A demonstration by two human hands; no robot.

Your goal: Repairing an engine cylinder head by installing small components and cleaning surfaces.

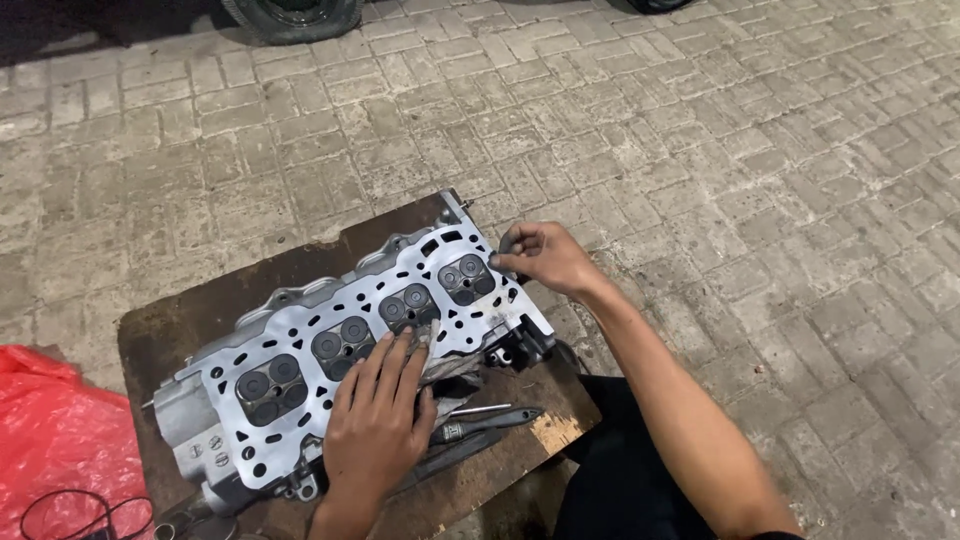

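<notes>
Your left hand [378, 420] lies flat, fingers spread, on the cylinder head [350, 350] atop a wooden board [200, 310]. Your right hand [540, 258] pinches its far edge; an overhanging corner might tip it.

left hand [378, 420]: bare, no glove, no ring or watch seen | right hand [545, 258]: bare, no glove | forearms: both bare to the frame edge, no sleeve in view | legs: dark, black-looking trousers, plain, no markings
</notes>
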